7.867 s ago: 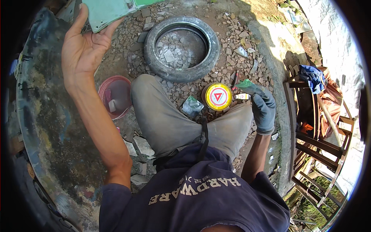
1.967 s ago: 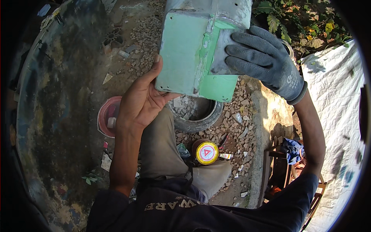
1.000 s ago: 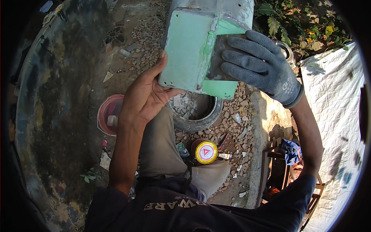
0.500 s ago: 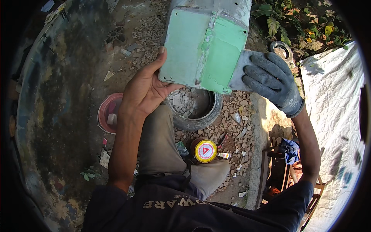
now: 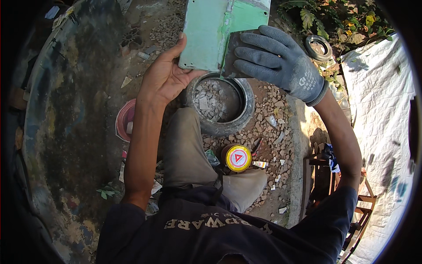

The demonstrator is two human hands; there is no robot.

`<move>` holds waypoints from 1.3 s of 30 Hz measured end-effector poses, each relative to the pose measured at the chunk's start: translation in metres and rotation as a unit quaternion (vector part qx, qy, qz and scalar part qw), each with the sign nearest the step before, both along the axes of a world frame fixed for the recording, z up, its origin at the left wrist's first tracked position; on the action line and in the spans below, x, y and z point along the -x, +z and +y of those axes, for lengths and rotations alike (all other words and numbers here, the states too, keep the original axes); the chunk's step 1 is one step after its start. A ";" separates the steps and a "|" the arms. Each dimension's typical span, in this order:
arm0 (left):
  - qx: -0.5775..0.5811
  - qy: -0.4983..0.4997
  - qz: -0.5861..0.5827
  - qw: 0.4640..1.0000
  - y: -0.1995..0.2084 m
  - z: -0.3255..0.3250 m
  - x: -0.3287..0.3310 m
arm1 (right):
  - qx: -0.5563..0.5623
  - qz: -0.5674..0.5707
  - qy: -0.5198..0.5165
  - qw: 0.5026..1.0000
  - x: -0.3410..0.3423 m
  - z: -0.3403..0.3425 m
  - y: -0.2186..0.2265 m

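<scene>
A box-like panel coated in pale green filler [image 5: 203,37] is at the top middle, with a raised seam down it and small holes at its corners. Bare, my left hand [image 5: 169,72] grips its lower left edge, thumb on the face and fingers underneath. In a grey glove, my right hand [image 5: 281,61] holds a thin dark rectangular spreader [image 5: 231,57]. The spreader lies across the lower right part of the panel, its left edge near the seam, and hides the green filler there. My gloved fingers lie flat along it; the thumb is hidden.
Below the panel lies a tire [image 5: 249,103] with rubble inside. A yellow-lidded can [image 5: 238,158] and a small white tube [image 5: 259,164] stand by my leg. A reddish tub [image 5: 125,119] is at left. White sheeting [image 5: 378,97] and a wooden frame [image 5: 364,200] are at right.
My gloved hand and the spreader have moved left and upward, from the panel's right edge to near its seam. The panel and my left hand appear higher in view.
</scene>
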State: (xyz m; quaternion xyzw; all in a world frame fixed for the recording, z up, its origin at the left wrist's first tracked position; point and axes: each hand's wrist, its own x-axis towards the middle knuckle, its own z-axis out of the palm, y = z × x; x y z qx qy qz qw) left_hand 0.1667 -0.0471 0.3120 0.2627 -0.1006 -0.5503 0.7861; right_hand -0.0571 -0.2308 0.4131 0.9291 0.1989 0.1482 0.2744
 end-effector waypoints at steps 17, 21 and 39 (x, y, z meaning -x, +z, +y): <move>0.006 0.010 0.018 1.000 0.014 -0.005 0.004 | -0.001 -0.004 -0.015 1.000 0.058 -0.022 -0.006; 0.010 0.011 0.004 1.000 0.012 -0.005 0.003 | -0.002 -0.009 -0.028 1.000 0.079 -0.023 -0.004; 0.020 -0.007 -0.003 1.000 0.006 -0.003 0.002 | -0.005 -0.025 0.041 0.999 -0.016 -0.028 0.008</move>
